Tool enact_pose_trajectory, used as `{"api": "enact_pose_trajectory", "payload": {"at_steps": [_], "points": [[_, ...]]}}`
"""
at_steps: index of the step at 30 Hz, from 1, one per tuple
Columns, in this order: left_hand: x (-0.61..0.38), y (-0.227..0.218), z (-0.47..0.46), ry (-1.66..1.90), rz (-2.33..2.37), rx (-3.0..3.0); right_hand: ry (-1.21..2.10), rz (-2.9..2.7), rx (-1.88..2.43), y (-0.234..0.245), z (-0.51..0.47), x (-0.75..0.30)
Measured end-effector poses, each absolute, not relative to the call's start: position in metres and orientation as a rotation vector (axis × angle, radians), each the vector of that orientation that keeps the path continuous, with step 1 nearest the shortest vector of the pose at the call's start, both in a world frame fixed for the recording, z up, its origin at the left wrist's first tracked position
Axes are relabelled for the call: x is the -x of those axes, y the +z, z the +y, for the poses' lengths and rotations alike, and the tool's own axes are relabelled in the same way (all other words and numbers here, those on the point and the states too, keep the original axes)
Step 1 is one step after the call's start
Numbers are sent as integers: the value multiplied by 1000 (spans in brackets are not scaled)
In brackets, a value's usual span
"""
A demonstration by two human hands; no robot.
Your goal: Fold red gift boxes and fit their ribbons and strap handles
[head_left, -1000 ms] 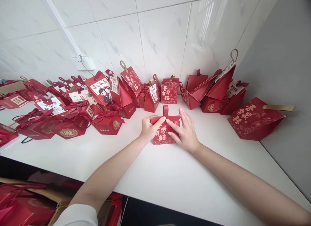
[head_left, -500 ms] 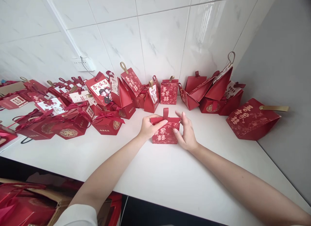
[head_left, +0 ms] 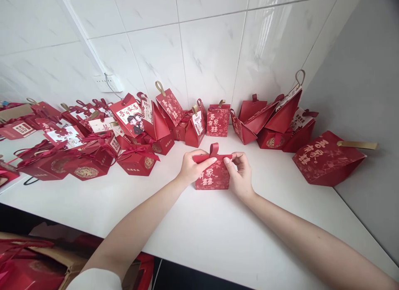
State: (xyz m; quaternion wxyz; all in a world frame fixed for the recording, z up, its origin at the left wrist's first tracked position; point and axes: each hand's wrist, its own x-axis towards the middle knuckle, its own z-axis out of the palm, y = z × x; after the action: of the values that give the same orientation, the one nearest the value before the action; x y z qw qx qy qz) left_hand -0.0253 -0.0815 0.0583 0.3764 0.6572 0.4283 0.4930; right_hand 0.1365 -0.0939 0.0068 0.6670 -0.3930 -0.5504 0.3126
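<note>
White tiles cover the wall (head_left: 212,53) at the back, and a white worktop (head_left: 187,227) runs along in front of it. You have one red box (head_left: 218,179) between your two hands, near the middle of the worktop. It stands up on its bottom, with gold writing facing you and a red loop (head_left: 214,149) sticking up from its top. Your left hand (head_left: 191,168) pinches the top edge, with the thumb on the front beside the loop. Your right hand (head_left: 242,175) pinches the other top corner, with its thumb on the front too. Its fingers are partly hidden behind the box.

Just past your hands, another red box (head_left: 218,122) with gold writing stands near the wall. To its left is a small box with a white label (head_left: 197,130). Nearer your left arm sits a red box with a bow (head_left: 135,162), and many more red boxes (head_left: 89,161) crowd together past it. Far to your right, a big red box (head_left: 327,159) leans over, with a gold strap (head_left: 358,145) poking out sideways. Below the worktop on the left is an open brown carton (head_left: 73,259).
</note>
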Motion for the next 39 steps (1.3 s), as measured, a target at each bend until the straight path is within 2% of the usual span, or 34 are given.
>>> {"api": "enact_pose_trajectory", "payload": {"at_steps": [11,19,25,39], "points": [[29,54,-77,1228,948,-1550,562,-1388,978,3,-97,-146],[32,57,-77,1248,851,-1566,613,-1445,931,-6,-95,-144],[31,71,-83,1188,924,-1672,600,-1463,960,-8,-98,-141],[27,70,-84,1255,1039,-1743,638,-1465,957,-10,-97,-141]]}}
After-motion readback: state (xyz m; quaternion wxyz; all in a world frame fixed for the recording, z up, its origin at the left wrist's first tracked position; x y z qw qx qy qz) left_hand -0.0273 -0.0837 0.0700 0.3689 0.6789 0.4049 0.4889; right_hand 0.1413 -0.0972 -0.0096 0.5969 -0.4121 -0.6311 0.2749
